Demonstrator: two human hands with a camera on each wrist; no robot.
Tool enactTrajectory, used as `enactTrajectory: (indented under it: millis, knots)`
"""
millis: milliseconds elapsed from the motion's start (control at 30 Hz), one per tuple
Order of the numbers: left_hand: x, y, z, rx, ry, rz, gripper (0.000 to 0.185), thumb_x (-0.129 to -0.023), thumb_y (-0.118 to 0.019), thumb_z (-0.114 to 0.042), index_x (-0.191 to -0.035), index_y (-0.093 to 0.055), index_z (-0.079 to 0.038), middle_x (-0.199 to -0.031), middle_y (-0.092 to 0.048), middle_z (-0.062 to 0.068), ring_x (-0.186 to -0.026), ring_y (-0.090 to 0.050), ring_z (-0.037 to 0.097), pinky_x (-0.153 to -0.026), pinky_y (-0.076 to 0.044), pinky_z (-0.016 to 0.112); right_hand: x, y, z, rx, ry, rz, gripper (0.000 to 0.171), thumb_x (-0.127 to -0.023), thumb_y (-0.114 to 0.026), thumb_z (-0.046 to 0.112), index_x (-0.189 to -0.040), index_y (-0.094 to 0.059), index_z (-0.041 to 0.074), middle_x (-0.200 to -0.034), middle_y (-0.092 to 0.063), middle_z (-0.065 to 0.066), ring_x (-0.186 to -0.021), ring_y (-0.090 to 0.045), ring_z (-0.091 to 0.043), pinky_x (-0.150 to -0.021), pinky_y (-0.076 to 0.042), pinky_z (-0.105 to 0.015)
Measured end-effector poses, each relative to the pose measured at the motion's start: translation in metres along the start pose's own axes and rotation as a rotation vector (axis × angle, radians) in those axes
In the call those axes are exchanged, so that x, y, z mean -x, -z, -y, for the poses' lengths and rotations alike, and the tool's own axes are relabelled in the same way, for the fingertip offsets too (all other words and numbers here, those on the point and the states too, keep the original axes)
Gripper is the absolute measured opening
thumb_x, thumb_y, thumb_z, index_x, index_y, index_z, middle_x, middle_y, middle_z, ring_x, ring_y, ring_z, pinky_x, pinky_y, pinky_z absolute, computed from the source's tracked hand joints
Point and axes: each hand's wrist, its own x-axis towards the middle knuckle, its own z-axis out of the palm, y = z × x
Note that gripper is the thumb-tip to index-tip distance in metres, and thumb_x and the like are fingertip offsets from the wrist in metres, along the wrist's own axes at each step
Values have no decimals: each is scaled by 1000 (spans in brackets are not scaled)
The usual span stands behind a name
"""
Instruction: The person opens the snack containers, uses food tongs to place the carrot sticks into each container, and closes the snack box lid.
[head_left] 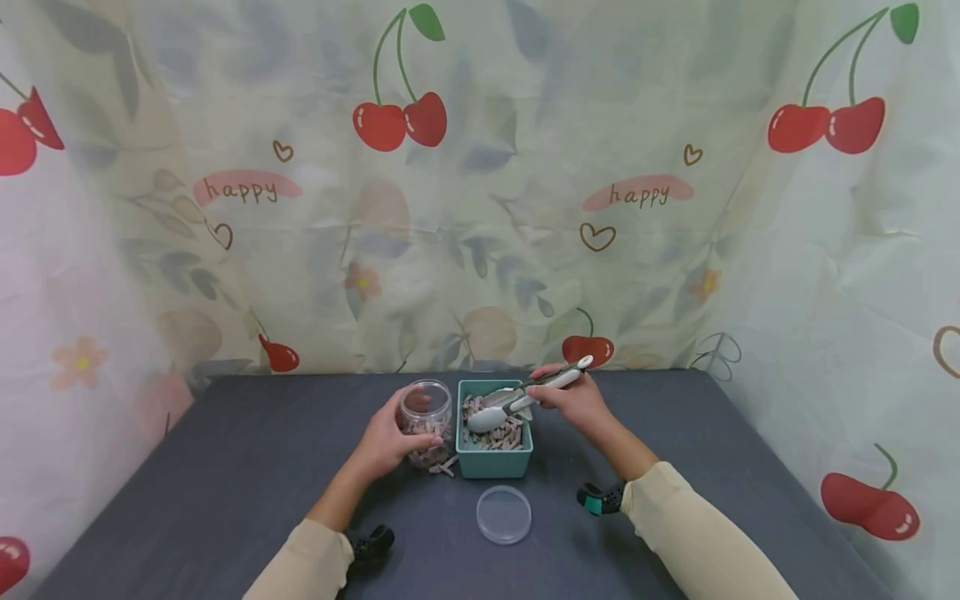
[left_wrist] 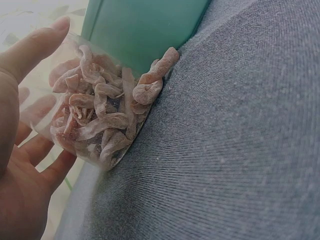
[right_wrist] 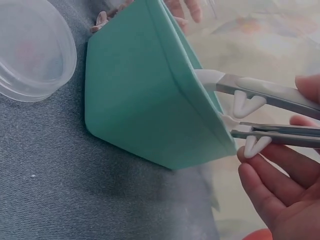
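My left hand (head_left: 384, 442) grips a clear jar (head_left: 426, 400), fingers behind and thumb across the near side. Pale pinkish-brown dried strips (left_wrist: 95, 110), dusted with powder, fill its lower part. Just right of the jar stands a teal rectangular container (head_left: 495, 465) with more such strips (head_left: 504, 437) inside. My right hand (head_left: 581, 404) holds metal tongs with white tips (head_left: 489, 419), which reach down into the container. In the right wrist view the tongs (right_wrist: 280, 95) pass over its rim, their tips hidden by the wall. A few loose strips (head_left: 444, 467) lie at the jar's base.
A round clear lid (head_left: 504, 515) lies on the dark grey cloth-covered table (head_left: 247, 467), in front of the container. A curtain (head_left: 480, 208) printed with cherries hangs behind the table and along both sides. Black bands (head_left: 600, 498) circle both wrists.
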Motion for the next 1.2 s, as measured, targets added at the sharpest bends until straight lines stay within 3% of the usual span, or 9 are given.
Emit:
enactTrajectory:
  millis: [200,400,733,933,1033,1200]
  knots:
    - [-1,0,-1,-2,-1,7,85,-72,-88,-15,-144,-42,-12,-132,-59,10,-113,-57,23,-89,-46,40,-5,2,-18,-3,-9,-41,34,-83,-78,15,-109,-67,-5,-89,-70,-9,-88,-65,-39,-75,-55,-43]
    - [-1,2,-5,5,-7,8,84,-72,-88,-16,-143,-42,-13,-131,-59,9,-114,-57,23,-89,-47,41,-5,0,-19,-16,6,-73,29,-83,-78,13,-105,-69,-3,-88,-71,-10,-82,-68,-29,-75,-55,-45]
    - [1,3,-5,15,6,19,84,-72,-88,-15,-142,-42,-13,-132,-58,10,-113,-57,23,-90,-46,42,-2,-1,-19,-61,11,-84,27,-84,-75,4,-106,-66,-10,-87,-71,-11,-85,-67,-38,-71,-56,-41]
    - [1,2,-4,12,23,14,83,-72,-87,-14,-142,-43,-16,-131,-58,5,-113,-57,22,-90,-46,43,1,1,-19,-72,46,-118,26,-84,-75,4,-105,-67,-9,-90,-69,-12,-76,-69,-27,-70,-56,-40]
    - [3,2,-10,15,24,16,82,-73,-87,-12,-142,-43,-14,-131,-58,6,-112,-57,23,-90,-46,43,3,4,-14,-90,74,-120,26,-85,-74,4,-106,-67,-9,-93,-69,-16,-73,-69,-22,-69,-56,-41]
    - [5,3,-17,13,12,18,82,-75,-85,-8,-144,-40,-7,-133,-57,14,-113,-57,28,-90,-46,45,16,7,9,-107,76,-105,29,-86,-72,0,-109,-63,-15,-85,-70,-8,-74,-69,-23,-70,-56,-41]
